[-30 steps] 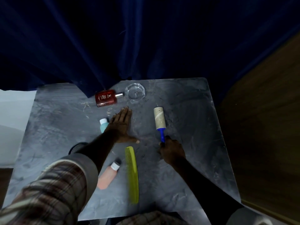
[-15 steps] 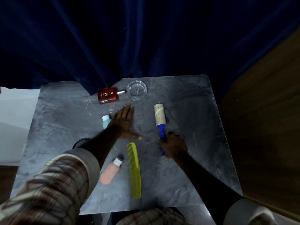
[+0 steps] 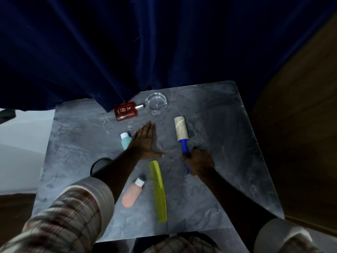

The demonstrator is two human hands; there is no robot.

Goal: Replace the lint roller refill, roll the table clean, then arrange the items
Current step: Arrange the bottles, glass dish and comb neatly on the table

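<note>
Only one view here, a wide-angle head cam worn by the person, aimed forward and steeply down at the grey marbled bench (image 3: pixel 228 125). It sits pretty close: both arms reach in from the bottom corners, with the left hand (image 3: pixel 145 141) and right hand (image 3: pixel 199 161) near frame centre. The bench fills the lower half, a dark blue curtain (image 3: pixel 164 42) the top, brown wood (image 3: pixel 300 134) the right edge.

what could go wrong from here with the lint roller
1. The lint roller gripped by the right hand points roughly toward the glass ashtray; a long forward stroke might knock it.
2. Its roll looks like bare cardboard, so it may lift little lint.
3. The left hand, flat on the table, lies beside the teal bottle and could nudge it.
</note>
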